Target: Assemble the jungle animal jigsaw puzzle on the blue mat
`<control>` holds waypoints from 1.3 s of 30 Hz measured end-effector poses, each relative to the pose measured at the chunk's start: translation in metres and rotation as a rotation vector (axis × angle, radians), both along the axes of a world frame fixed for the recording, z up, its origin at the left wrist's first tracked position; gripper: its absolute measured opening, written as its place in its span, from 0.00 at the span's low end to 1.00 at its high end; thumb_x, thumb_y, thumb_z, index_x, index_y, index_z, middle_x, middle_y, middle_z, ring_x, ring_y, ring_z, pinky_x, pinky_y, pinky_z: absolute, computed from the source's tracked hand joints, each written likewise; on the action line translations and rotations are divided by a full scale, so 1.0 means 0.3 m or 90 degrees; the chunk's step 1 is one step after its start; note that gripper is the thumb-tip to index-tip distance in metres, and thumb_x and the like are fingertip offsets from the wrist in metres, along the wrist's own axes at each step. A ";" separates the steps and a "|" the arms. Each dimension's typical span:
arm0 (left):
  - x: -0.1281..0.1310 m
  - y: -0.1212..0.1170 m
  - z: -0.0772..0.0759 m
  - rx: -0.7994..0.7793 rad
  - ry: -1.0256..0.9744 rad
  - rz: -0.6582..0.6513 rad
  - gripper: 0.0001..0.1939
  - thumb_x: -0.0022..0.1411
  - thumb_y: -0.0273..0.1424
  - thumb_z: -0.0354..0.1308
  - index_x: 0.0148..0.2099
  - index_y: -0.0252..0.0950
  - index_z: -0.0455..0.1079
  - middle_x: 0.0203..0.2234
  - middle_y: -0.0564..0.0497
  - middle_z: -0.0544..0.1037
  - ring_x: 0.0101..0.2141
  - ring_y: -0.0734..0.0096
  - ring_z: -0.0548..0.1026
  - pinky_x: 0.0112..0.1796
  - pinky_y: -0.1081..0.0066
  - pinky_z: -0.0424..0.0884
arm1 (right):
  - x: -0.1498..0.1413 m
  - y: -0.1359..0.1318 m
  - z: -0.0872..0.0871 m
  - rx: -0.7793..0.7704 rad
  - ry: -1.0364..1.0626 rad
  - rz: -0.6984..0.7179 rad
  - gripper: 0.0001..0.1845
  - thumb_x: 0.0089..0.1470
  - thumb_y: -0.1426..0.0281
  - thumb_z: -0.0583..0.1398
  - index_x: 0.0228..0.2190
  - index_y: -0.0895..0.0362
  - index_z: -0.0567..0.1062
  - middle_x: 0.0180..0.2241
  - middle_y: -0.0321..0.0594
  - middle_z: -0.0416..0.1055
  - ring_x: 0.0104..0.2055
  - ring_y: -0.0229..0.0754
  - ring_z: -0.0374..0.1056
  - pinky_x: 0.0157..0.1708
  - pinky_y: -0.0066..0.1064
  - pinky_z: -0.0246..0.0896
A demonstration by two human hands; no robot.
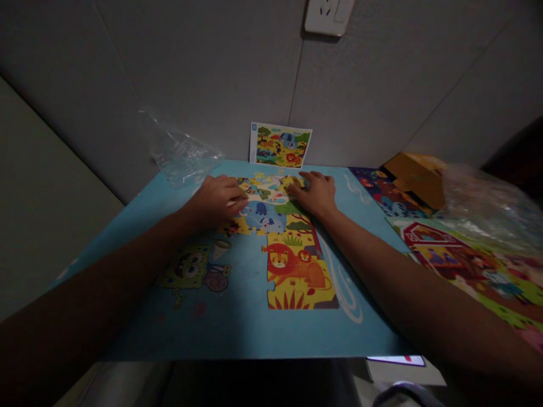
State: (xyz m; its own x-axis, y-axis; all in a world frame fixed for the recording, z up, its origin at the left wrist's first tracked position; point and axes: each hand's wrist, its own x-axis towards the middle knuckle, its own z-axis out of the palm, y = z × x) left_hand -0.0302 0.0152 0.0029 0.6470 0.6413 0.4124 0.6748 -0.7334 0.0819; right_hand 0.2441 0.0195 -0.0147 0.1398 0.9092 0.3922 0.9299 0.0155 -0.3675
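Observation:
A partly joined animal jigsaw puzzle (pixel 297 271) lies on the blue table, with lions at the near right and blue elephants above them. At its upper left my left hand (pixel 216 198) is closed, and a pale edge of a puzzle piece (pixel 231 203) shows at its fingers. My right hand (pixel 317 193) rests at the upper right with fingers apart, its fingertips touching a yellow puzzle piece (pixel 287 182). Between the hands lie several loose puzzle pieces (pixel 259 182), some overlapping. Behind them a reference picture card (pixel 280 146) leans on the wall.
The blue tabletop (pixel 241 333) carries a printed cartoon figure. A crumpled clear plastic bag (pixel 182 155) is at the back left. To the right are another colourful puzzle (pixel 475 265), an orange-brown box (pixel 416 178) and more clear plastic (pixel 492 198). A wall socket (pixel 328 16) is above.

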 end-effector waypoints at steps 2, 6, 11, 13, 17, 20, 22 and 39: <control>0.000 0.005 -0.007 0.092 -0.074 0.131 0.15 0.67 0.38 0.55 0.46 0.38 0.80 0.41 0.43 0.80 0.47 0.52 0.73 0.52 0.51 0.63 | 0.010 0.015 -0.011 -0.070 -0.022 -0.003 0.31 0.58 0.51 0.60 0.58 0.52 0.76 0.58 0.50 0.73 0.58 0.66 0.61 0.55 0.57 0.56; -0.021 0.037 -0.023 0.144 -0.207 0.314 0.20 0.64 0.38 0.58 0.56 0.41 0.76 0.56 0.43 0.76 0.58 0.43 0.66 0.59 0.44 0.56 | 0.004 0.021 -0.016 -0.100 -0.004 -0.010 0.29 0.58 0.52 0.60 0.56 0.51 0.77 0.56 0.48 0.75 0.59 0.65 0.63 0.55 0.56 0.56; -0.090 0.112 -0.060 0.001 -0.433 0.520 0.22 0.62 0.33 0.56 0.57 0.35 0.74 0.52 0.41 0.78 0.55 0.49 0.73 0.58 0.51 0.65 | 0.008 0.020 -0.013 -0.083 0.024 -0.039 0.33 0.55 0.51 0.62 0.57 0.55 0.76 0.53 0.52 0.77 0.58 0.64 0.65 0.55 0.54 0.58; -0.107 0.127 -0.068 -0.034 -0.496 0.571 0.20 0.61 0.32 0.56 0.53 0.33 0.75 0.47 0.41 0.80 0.49 0.52 0.76 0.54 0.53 0.69 | 0.012 0.021 -0.015 -0.083 0.038 -0.044 0.36 0.54 0.51 0.63 0.59 0.57 0.73 0.53 0.53 0.76 0.58 0.63 0.66 0.56 0.54 0.57; -0.096 0.115 -0.067 0.014 -0.442 0.527 0.12 0.59 0.29 0.56 0.44 0.35 0.77 0.40 0.45 0.81 0.45 0.55 0.77 0.54 0.55 0.68 | 0.020 0.026 -0.023 -0.071 0.095 -0.046 0.39 0.52 0.54 0.65 0.60 0.60 0.69 0.54 0.53 0.76 0.59 0.61 0.66 0.57 0.52 0.58; -0.074 0.089 -0.057 0.079 -0.353 0.447 0.10 0.60 0.26 0.55 0.40 0.36 0.77 0.38 0.45 0.81 0.44 0.55 0.76 0.56 0.53 0.66 | 0.026 0.029 -0.025 -0.039 0.141 -0.044 0.40 0.49 0.55 0.66 0.60 0.60 0.68 0.54 0.52 0.75 0.58 0.62 0.66 0.56 0.53 0.59; -0.061 0.070 -0.044 0.103 -0.324 0.380 0.11 0.60 0.27 0.56 0.44 0.37 0.77 0.39 0.45 0.81 0.46 0.54 0.75 0.57 0.52 0.64 | 0.026 0.028 -0.023 0.013 0.159 -0.007 0.41 0.47 0.57 0.67 0.60 0.58 0.67 0.55 0.51 0.74 0.58 0.63 0.65 0.56 0.55 0.59; 0.024 0.018 -0.020 0.025 -0.193 0.086 0.34 0.53 0.41 0.72 0.59 0.38 0.70 0.49 0.43 0.68 0.53 0.51 0.69 0.58 0.51 0.68 | -0.032 -0.001 -0.012 0.181 0.110 0.357 0.47 0.51 0.51 0.66 0.67 0.50 0.58 0.65 0.49 0.64 0.66 0.59 0.57 0.63 0.59 0.53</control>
